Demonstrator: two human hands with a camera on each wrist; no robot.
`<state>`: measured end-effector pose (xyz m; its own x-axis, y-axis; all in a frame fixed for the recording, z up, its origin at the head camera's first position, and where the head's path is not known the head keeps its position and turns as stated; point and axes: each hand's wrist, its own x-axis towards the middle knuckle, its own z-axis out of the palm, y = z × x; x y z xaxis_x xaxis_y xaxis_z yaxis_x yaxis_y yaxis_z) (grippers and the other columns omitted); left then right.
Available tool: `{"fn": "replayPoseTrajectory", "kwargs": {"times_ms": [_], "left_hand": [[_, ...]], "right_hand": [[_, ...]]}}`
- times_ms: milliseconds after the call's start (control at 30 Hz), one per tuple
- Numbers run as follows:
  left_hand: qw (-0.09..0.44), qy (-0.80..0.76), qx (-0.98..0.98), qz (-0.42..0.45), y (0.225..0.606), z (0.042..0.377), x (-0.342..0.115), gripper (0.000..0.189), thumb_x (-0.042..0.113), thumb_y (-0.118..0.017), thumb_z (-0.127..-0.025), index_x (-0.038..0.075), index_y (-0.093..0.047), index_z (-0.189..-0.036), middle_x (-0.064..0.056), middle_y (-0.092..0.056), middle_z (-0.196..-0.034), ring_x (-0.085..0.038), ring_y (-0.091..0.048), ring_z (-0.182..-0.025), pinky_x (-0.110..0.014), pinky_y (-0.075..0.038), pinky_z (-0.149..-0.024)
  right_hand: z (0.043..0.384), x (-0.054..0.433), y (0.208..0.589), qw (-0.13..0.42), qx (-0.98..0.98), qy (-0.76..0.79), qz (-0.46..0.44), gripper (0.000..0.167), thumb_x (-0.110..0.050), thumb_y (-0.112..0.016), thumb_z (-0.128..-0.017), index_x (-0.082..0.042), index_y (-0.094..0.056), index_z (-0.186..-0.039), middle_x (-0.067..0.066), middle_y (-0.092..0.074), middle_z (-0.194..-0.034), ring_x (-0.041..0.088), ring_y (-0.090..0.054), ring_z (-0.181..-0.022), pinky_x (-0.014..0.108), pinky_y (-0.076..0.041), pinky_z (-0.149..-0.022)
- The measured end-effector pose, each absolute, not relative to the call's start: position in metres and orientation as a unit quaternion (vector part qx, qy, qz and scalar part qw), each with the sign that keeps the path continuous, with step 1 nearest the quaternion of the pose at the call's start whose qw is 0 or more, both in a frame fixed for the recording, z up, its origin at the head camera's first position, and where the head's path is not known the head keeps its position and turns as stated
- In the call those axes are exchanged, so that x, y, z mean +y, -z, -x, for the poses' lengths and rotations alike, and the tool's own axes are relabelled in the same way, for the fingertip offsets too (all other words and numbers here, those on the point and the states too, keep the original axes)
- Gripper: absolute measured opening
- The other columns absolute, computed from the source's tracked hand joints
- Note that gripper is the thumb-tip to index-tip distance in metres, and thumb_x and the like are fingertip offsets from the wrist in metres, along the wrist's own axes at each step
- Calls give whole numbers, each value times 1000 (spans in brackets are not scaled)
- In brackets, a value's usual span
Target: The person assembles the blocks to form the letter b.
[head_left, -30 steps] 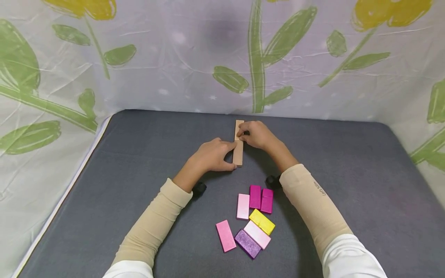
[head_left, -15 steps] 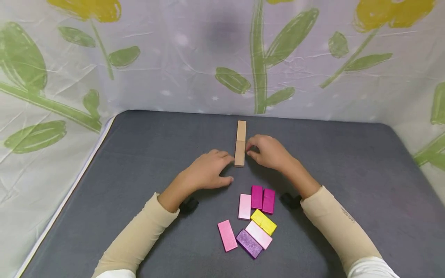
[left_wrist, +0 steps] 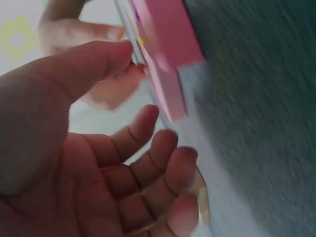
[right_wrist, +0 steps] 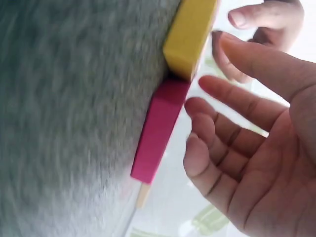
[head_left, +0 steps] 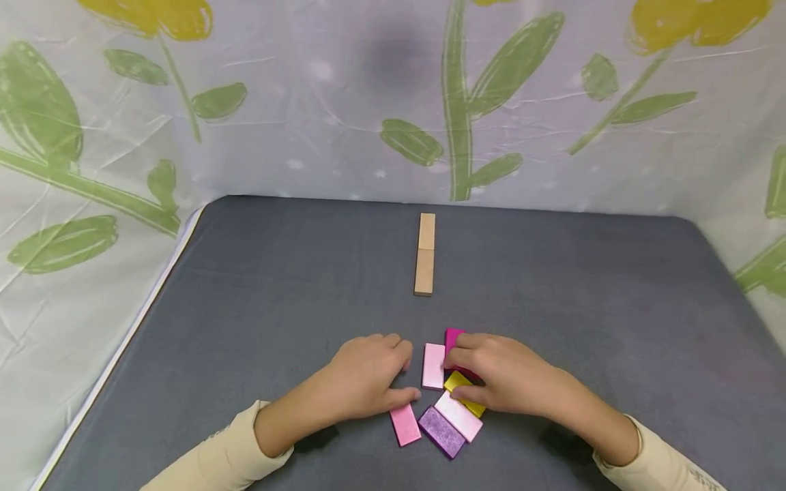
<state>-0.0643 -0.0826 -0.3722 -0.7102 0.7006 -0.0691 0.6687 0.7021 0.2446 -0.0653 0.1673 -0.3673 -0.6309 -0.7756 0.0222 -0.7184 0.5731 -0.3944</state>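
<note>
My left hand (head_left: 367, 376) is held low over the near part of the table, its thumb over the end of a pink block (head_left: 406, 427). The left wrist view shows its fingers loosely bent with nothing between them. My right hand (head_left: 508, 374) hovers over magenta blocks (head_left: 453, 336) and a yellow block (head_left: 456, 380), partly hiding them. In the right wrist view a gap separates its relaxed fingers from the magenta block (right_wrist: 160, 131). Between the hands lies a light pink block (head_left: 432, 366); another light pink block (head_left: 459, 416) and a glittery purple block (head_left: 441, 432) lie nearer.
Two wooden blocks (head_left: 425, 254) lie end to end in a straight line farther back on the dark grey tabletop (head_left: 295, 273). A flower-printed sheet (head_left: 319, 102) rises behind and beside the table.
Both hands have left the wooden blocks and come back toward the coloured blocks. The wooden blocks and the coloured ones lie as before.
</note>
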Motion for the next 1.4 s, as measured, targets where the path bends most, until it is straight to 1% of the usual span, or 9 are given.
{"fn": "replayPoseTrajectory", "kwargs": {"times_ms": [167,267,400,567,667,867,1033,1200,1400], "left_hand": [[110,-67,930,-344,367,54,-79,49,58,-74,-82,13,-55,-90,6,-50,-68,-13,-51,-56,-35,-45,-52],[142,-41,931,-335,365,49,-77,58,65,-72,-80,11,-57,-95,3,-55,-66,-18,-56,-56,-38,-47,-53],[166,-32,922,-348,366,42,-75,57,63,-72,-81,11,-60,-101,1,-59,-69,-19,-60,-60,-39,-48,-54],[159,-34,914,-373,365,37,-72,51,58,-74,-82,13,-59,-101,3,-56,-68,-16,-57,-59,-35,-47,-53],[163,-29,906,-389,365,35,-73,58,62,-77,-76,14,-58,-102,4,-58,-75,-16,-61,-67,-35,-49,-57],[178,1,902,-392,365,35,-72,72,63,-88,-62,16,-56,-107,4,-57,-85,-15,-62,-78,-34,-51,-62],[160,0,915,-371,365,36,-71,73,60,-90,-59,15,-47,-98,2,-55,-83,-18,-63,-75,-36,-50,-56],[168,10,925,-340,365,40,-73,75,66,-87,-58,14,-48,-95,0,-58,-82,-21,-65,-74,-38,-50,-58],[195,12,924,-327,366,45,-73,73,68,-86,-60,14,-52,-96,-1,-62,-85,-21,-66,-77,-39,-52,-62]], "right_hand": [[65,156,371,31,900,177,398,27,-28,-83,-82,-11,-69,-98,-7,-52,-80,8,-46,-69,25,-44,-62],[64,152,372,13,908,159,388,33,-32,-84,-81,-9,-68,-97,-6,-50,-78,9,-46,-68,26,-44,-60],[64,146,374,12,912,132,388,36,-36,-84,-80,-9,-68,-97,-6,-49,-80,10,-45,-69,25,-43,-60],[64,144,376,-28,905,107,412,35,-34,-84,-78,-9,-71,-98,1,-64,-96,17,-56,-85,32,-50,-73],[64,143,375,-47,899,94,426,34,-33,-84,-77,-8,-71,-96,4,-69,-98,21,-59,-92,38,-50,-78],[66,140,370,-38,899,71,430,31,-33,-84,-75,-10,-67,-87,1,-66,-85,19,-56,-83,34,-46,-69],[72,135,366,-18,909,66,411,23,-25,-83,-77,-9,-68,-85,1,-64,-81,17,-51,-73,30,-44,-63],[82,130,367,-15,916,69,395,20,-24,-84,-78,-10,-70,-84,1,-62,-77,16,-50,-68,27,-45,-59],[96,126,367,6,927,68,369,23,-24,-85,-79,-11,-76,-96,3,-68,-80,18,-56,-66,29,-50,-59]]}}
